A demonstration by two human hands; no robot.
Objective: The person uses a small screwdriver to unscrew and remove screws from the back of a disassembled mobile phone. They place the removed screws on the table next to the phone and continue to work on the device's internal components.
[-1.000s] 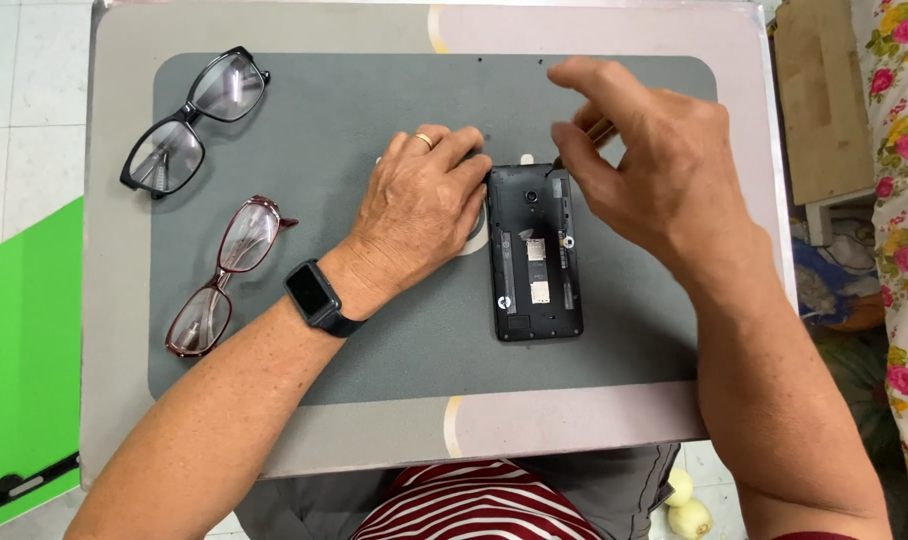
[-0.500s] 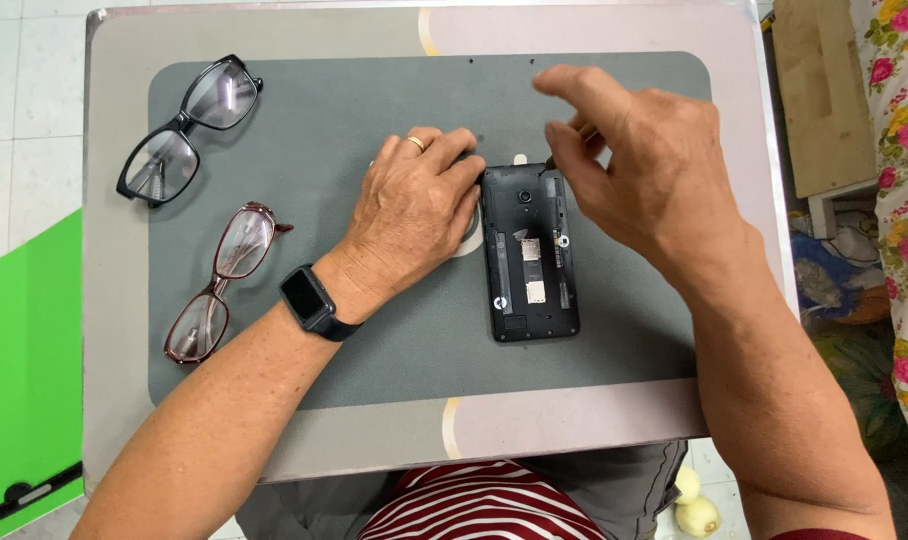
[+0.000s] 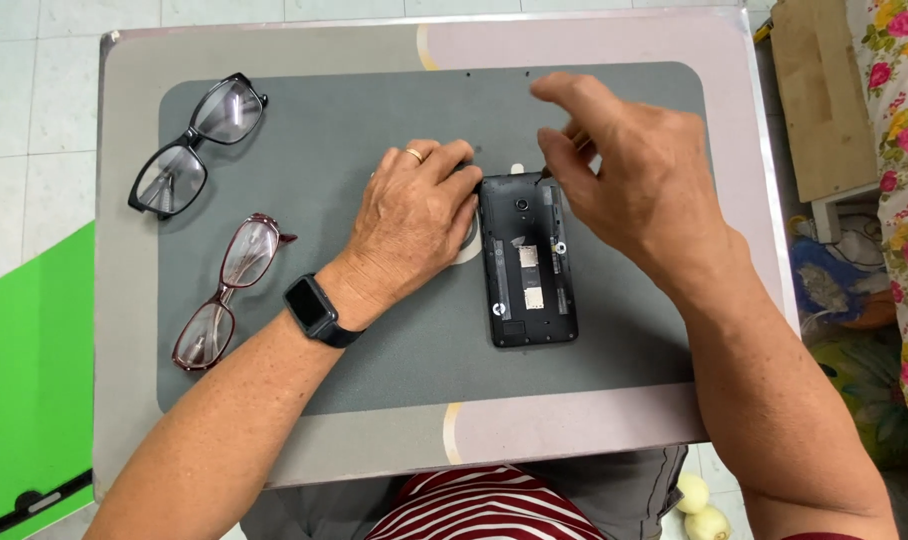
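One black smartphone [image 3: 527, 260] lies face down near the middle of the grey work mat [image 3: 324, 120], its back cover off and the inner frame, camera lens and two pale card slots exposed. No removed cover can be seen anywhere on the mat.

The left hand [image 3: 419, 225] rests flat against the phone's left edge, fingers curled loosely over a pale round object [image 3: 468, 245] that is mostly hidden beneath the palm; it steadies rather than grips. The right hand [image 3: 639, 180] sits above the phone's upper right corner, thumb and fingers pinched around a slim tool, apparently a small screwdriver [image 3: 546, 172], whose dark tip meets the top edge of the frame.

Judged from this, opening is done and work on the frame fasteners at the top is under way; the frame remains seated, so its removal is outstanding.

Left of the phone, well apart: two pairs of spectacles, one black-framed [image 3: 196, 145] further away, one dark red-framed [image 3: 224, 290] nearer the person. One black smartwatch [image 3: 311, 308] on the left wrist. One ring [image 3: 414, 154] on the left hand.
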